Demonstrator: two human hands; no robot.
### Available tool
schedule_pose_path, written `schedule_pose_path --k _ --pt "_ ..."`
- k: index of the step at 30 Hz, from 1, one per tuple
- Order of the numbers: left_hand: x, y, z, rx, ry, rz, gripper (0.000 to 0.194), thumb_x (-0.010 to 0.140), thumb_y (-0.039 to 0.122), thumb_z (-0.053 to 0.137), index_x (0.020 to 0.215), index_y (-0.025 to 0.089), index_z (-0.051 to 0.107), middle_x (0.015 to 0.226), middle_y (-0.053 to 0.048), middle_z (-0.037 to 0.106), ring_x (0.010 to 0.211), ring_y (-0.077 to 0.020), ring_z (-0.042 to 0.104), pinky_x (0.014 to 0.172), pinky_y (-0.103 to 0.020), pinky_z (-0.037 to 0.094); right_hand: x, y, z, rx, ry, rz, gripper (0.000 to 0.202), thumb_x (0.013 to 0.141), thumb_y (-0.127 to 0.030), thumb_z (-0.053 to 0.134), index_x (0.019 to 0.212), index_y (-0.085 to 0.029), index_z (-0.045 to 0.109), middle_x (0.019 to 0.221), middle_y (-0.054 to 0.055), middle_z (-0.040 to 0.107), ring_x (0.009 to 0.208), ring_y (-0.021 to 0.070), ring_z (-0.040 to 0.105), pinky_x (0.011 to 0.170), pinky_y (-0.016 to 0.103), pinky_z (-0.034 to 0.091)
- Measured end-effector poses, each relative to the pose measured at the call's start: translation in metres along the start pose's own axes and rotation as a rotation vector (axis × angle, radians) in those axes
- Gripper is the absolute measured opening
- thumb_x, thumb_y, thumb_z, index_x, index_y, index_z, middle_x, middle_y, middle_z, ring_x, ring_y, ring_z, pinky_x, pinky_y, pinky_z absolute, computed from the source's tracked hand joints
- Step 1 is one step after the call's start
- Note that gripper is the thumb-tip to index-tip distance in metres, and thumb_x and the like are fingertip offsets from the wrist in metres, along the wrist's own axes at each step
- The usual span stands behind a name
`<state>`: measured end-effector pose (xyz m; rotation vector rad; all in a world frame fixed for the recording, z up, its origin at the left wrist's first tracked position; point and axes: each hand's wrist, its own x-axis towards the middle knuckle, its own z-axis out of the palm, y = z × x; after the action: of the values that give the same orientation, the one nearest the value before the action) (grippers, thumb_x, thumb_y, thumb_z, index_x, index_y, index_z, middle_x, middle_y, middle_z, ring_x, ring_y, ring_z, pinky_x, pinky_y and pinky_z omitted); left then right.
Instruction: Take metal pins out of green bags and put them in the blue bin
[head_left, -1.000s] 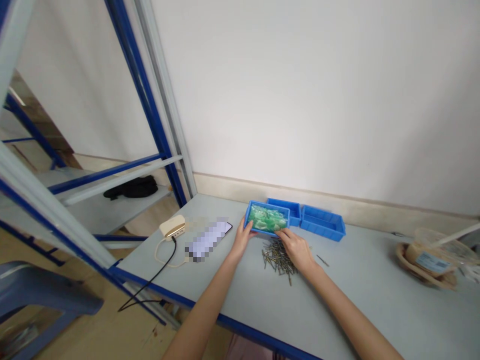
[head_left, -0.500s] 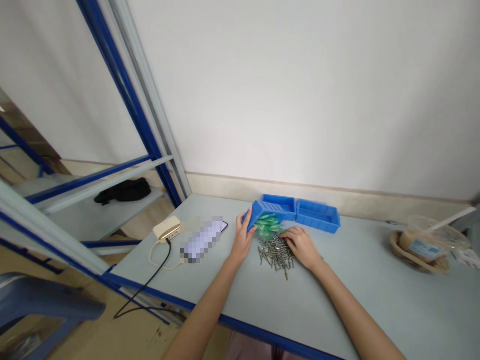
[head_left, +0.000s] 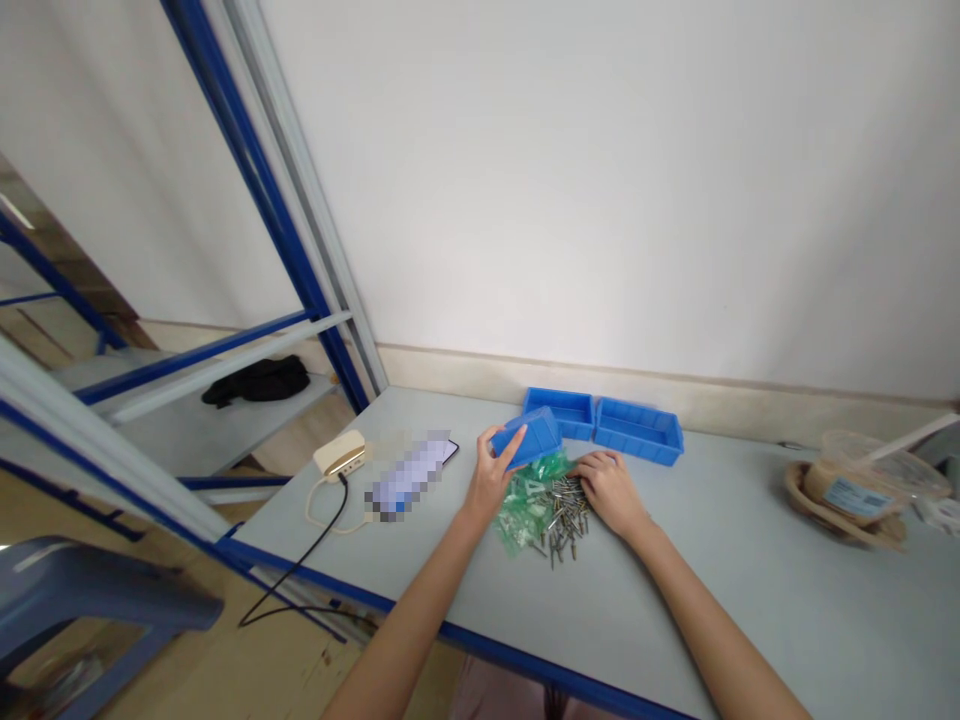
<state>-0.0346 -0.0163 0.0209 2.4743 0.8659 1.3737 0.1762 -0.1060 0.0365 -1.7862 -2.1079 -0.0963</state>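
Note:
My left hand (head_left: 491, 480) grips a small blue plastic bin (head_left: 528, 438), held tipped over above the table. Under it lies a spilled heap of small green plastic pieces (head_left: 523, 505). They partly cover a pile of thin metal pins (head_left: 564, 515). My right hand (head_left: 611, 489) rests flat on the table at the right side of that pile, fingers touching the pins and green pieces.
Two more blue bins (head_left: 600, 420) stand side by side near the wall. A phone (head_left: 412, 475) and a cream charger with cable (head_left: 341, 455) lie at the left. A food bowl with lid (head_left: 855, 490) sits far right. A blue metal rack (head_left: 262, 200) rises on the left.
My left hand tilted the blue bin up and over. The green pieces slid out of it onto the table and the pins. My right hand stayed by the pile.

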Motion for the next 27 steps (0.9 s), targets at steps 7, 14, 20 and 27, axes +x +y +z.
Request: schedule_pose_path --k 7,14,20,27 --pt "0.011 -0.006 -0.004 0.066 0.114 0.012 0.043 0.093 0.037 0.038 0.135 0.029 0.041 0.12 -0.009 0.034 0.117 -0.0224 0.043 0.102 -0.041 0.038 -0.001 -0.002 -0.002 -0.114 0.017 -0.025 0.028 0.085 -0.009 0.042 0.091 -0.02 0.066 0.097 0.006 0.065 0.098 0.0209 0.051 0.092 0.037 0.025" --pt "0.036 -0.009 -0.002 -0.066 0.393 -0.196 0.045 0.093 0.038 0.038 0.136 0.027 0.04 0.118 -0.009 0.041 0.115 -0.0205 0.044 0.102 -0.037 0.036 -0.001 0.002 0.001 -0.178 0.133 0.007 0.027 0.086 -0.008 0.043 0.085 -0.021 0.067 0.091 0.004 0.067 0.091 0.0182 0.052 0.091 0.035 0.024" --pt "0.078 -0.047 -0.012 -0.123 0.467 -0.592 0.046 0.093 0.043 0.036 0.133 0.021 0.044 0.124 -0.012 0.049 0.117 -0.0203 0.047 0.103 -0.034 0.036 -0.002 0.006 0.006 -0.19 0.18 -0.004 0.028 0.085 -0.006 0.042 0.08 -0.02 0.066 0.083 0.003 0.068 0.085 0.0167 0.054 0.089 0.033 0.024" --pt "0.111 -0.104 -0.024 -0.055 0.14 -0.796 0.041 0.094 0.042 0.038 0.113 0.011 0.057 0.1 -0.011 0.065 0.086 -0.0192 0.064 0.073 -0.03 0.053 -0.002 0.007 0.008 -0.182 0.171 -0.021 0.027 0.086 -0.006 0.042 0.079 -0.019 0.064 0.081 0.002 0.067 0.083 0.0163 0.054 0.09 0.033 0.024"
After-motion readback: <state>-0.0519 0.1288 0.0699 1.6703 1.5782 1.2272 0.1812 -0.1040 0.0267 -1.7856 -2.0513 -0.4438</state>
